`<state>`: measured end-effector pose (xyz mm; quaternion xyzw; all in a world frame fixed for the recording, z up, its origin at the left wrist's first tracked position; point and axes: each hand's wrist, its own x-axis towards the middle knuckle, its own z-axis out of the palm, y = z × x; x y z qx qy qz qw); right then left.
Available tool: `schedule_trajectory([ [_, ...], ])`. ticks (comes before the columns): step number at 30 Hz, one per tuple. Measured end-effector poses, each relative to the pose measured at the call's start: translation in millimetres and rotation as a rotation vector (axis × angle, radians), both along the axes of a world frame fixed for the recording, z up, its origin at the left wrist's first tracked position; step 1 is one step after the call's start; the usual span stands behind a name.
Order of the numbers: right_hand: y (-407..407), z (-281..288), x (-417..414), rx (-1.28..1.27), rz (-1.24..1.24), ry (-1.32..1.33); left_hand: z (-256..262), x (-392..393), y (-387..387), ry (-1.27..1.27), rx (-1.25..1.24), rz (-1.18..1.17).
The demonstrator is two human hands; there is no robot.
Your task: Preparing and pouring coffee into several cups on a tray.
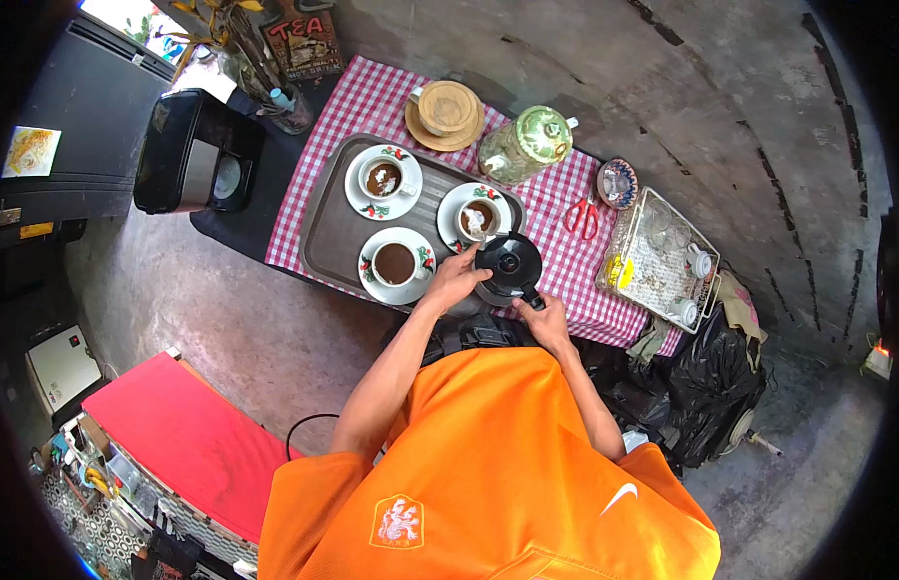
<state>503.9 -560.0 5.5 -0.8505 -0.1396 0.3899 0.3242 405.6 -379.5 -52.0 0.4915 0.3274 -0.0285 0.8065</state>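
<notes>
My right hand grips the black handle of a glass coffee carafe with a black lid, at the near right of a brown tray. The carafe is close against the rim of a white cup holding dark liquid with a pale patch. My left hand is beside the carafe, thumb at the lid's edge; its other fingers are partly hidden. A second cup, also with pale patches on dark contents, stands far left. The third cup is filled with brown liquid. All three sit on rooster-patterned saucers.
Behind the tray stand a lidded cup on a wooden saucer and a green patterned pitcher. Red-handled scissors, a small bowl and a wire basket with cups lie right. A black coffee maker stands left.
</notes>
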Motion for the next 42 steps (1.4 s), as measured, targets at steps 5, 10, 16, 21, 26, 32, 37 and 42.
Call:
schedule_trajectory([
  [5,-4,-5,0,0.021,0.008,-0.021,12,2,4,0.025,-0.069,-0.035],
  [10,0,0,-2,0.051,0.011,-0.055,7,0,2,0.023,-0.003,-0.005],
  [16,4,7,-2,0.023,-0.003,-0.018,4,0,2,0.014,-0.013,-0.008],
  [21,5,7,-3,0.018,-0.011,-0.027,3,0,2,0.031,-0.015,-0.018],
  [26,5,7,-2,0.011,-0.001,-0.012,-1,-1,1,0.023,-0.015,-0.008],
  [32,6,9,-2,0.02,-0.002,-0.001,-7,-1,-1,0.025,0.003,-0.006],
  [37,8,12,0,-0.026,0.02,0.021,-5,-1,0,0.021,0.005,-0.003],
  [42,7,12,-1,-0.024,0.028,-0.001,-1,-1,0,0.018,-0.015,0.005],
])
